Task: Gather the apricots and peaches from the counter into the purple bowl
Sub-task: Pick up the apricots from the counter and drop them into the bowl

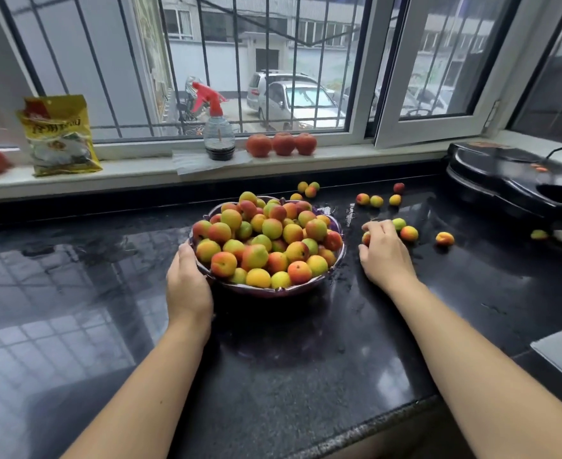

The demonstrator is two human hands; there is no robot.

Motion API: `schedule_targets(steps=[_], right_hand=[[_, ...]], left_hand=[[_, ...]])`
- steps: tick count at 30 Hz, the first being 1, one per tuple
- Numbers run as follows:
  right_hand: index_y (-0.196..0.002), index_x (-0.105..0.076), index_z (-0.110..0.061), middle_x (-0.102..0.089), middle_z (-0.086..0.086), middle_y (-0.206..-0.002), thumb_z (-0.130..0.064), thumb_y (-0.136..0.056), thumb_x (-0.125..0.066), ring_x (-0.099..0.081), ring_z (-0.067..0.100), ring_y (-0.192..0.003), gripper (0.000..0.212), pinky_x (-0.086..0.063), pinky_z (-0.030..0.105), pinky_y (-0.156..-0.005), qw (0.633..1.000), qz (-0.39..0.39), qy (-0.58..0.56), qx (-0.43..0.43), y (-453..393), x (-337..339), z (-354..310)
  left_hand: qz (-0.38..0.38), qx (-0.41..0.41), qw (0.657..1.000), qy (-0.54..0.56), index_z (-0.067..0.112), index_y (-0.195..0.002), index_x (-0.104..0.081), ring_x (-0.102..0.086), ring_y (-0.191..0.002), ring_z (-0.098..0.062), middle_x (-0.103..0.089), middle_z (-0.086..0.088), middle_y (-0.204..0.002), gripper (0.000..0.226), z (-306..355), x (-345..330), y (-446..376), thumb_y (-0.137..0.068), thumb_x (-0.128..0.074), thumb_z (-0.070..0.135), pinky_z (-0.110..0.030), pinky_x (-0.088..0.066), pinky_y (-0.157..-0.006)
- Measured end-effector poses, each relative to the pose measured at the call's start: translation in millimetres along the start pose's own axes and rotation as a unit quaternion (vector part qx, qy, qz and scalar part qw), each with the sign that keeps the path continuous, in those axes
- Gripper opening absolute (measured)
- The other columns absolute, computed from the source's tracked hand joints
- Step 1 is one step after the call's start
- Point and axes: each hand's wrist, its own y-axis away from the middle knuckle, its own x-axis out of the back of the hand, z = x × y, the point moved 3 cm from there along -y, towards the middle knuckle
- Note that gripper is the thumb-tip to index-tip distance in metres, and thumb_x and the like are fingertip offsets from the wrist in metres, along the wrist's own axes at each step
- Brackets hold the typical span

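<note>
Purple bowl (274,290) sits heaped on the worktop (306,342), my left hand (186,279) holding its rim; right hand (384,251) curls its fingers (377,226) round an apricot (366,238). I'd set it down gently so nothing rolls off

The purple bowl (274,290), heaped with fruit, sits on the dark worktop (306,352). The left hand (186,286) holds its near-left rim; right of the bowl, the right hand (384,253) curls over an apricot (366,238).
</note>
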Motion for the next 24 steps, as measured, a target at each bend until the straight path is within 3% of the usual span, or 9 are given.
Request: schedule_targets(steps=[2,6,11,13,15,18,20,22,24], right_hand=[[-0.132,-0.055,-0.011,-0.043,0.014,-0.132,-0.021,-0.095,-0.062,-0.055,0.039,-0.111,0.04,-0.045,0.043,-0.093,0.999,-0.006,0.003,-0.035,0.0,2.6,1.0],[-0.12,-0.06,-0.012,-0.045,0.012,-0.123,-0.018,-0.095,-0.062,-0.057,0.04,-0.1,0.026,-0.046,0.04,-0.085,0.999,0.018,-0.004,-0.044,5.8,9.5,-4.0],[-0.106,-0.068,-0.016,-0.063,0.004,-0.107,-0.027,-0.092,-0.07,-0.063,0.021,-0.093,0.019,-0.053,0.033,-0.085,0.964,0.142,-0.225,-0.007,13.6,60.0,-46.5],[-0.106,-0.069,-0.019,-0.067,-0.006,-0.098,-0.034,-0.093,-0.069,-0.062,0.007,-0.088,0.02,-0.051,0.018,-0.077,0.95,0.093,-0.288,0.082,16.9,89.0,-100.4],[-0.111,-0.07,-0.02,-0.065,-0.012,-0.096,-0.036,-0.094,-0.069,-0.059,0.004,-0.09,0.023,-0.046,0.014,-0.076,0.95,-0.014,-0.262,0.168,25.3,100.7,-154.8],[-0.114,-0.07,-0.025,-0.053,-0.022,-0.09,-0.038,-0.095,-0.067,-0.051,0.011,-0.099,0.024,-0.046,0.031,-0.089,0.953,-0.104,-0.155,0.239,35.0,85.5,-202.0],[-0.115,-0.071,-0.027,-0.062,-0.016,-0.1,-0.041,-0.096,-0.062,-0.05,0.017,-0.108,0.025,-0.044,0.044,-0.098,0.96,-0.111,-0.113,0.23,33.8,69.9,-206.5],[-0.111,-0.072,-0.026,-0.067,-0.01,-0.104,-0.038,-0.097,-0.06,-0.055,0.017,-0.107,0.022,-0.046,0.042,-0.096,0.964,-0.076,-0.165,0.193,30.9,66.8,-194.3],[-0.102,-0.075,-0.022,-0.07,-0.009,-0.095,-0.029,-0.096,-0.061,-0.061,0.016,-0.097,0.016,-0.049,0.035,-0.087,0.959,0.032,-0.249,0.129,27.9,74.7,-167.4]], left_hand=[[-0.014,0.002,1.0,0.016,0.026,-0.118,-0.076,-0.071,-0.117,-0.021,-0.078,0.0,-0.119,0.04,1.4,2.5,0.2,-0.111,-0.041,0.042,-0.051,-0.055,-0.11],[-0.016,0.002,1.0,0.024,0.032,-0.12,-0.075,-0.072,-0.12,-0.024,-0.078,0.001,-0.122,0.045,-7.1,6.2,-7.1,-0.091,-0.049,0.055,-0.058,-0.055,-0.108],[-0.018,0.001,1.0,0.006,0.03,-0.132,-0.066,-0.066,-0.124,-0.022,-0.071,0.003,-0.128,0.065,-1.7,6.2,-4.0,-0.078,-0.045,0.06,-0.056,-0.053,-0.11],[-0.01,-0.001,1.0,-0.011,0.029,-0.128,-0.063,-0.065,-0.119,-0.024,-0.07,0.001,-0.123,0.054,3.0,4.6,-1.2,-0.082,-0.043,0.051,-0.058,-0.052,-0.108],[-0.008,-0.003,1.0,-0.02,0.028,-0.125,-0.062,-0.065,-0.117,-0.026,-0.069,-0.001,-0.121,0.05,4.4,3.0,-0.2,-0.083,-0.042,0.047,-0.06,-0.053,-0.107],[-0.006,-0.005,1.0,-0.012,0.027,-0.128,-0.062,-0.065,-0.118,-0.025,-0.068,-0.001,-0.123,0.054,3.9,5.3,2.7,-0.082,-0.043,0.048,-0.059,-0.053,-0.107],[-0.008,-0.001,1.0,-0.017,0.028,-0.131,-0.062,-0.066,-0.12,-0.025,-0.069,-0.002,-0.125,0.064,4.3,6.8,4.4,-0.076,-0.045,0.055,-0.059,-0.054,-0.107],[-0.01,0.0,1.0,-0.022,0.026,-0.135,-0.061,-0.066,-0.12,-0.025,-0.069,-0.002,-0.126,0.068,4.3,6.9,4.6,-0.076,-0.046,0.055,-0.059,-0.054,-0.107],[-0.009,-0.006,0.999,-0.034,0.024,-0.136,-0.061,-0.065,-0.118,-0.025,-0.069,-0.003,-0.125,0.061,7.7,5.9,7.1,-0.082,-0.044,0.049,-0.057,-0.054,-0.106]])
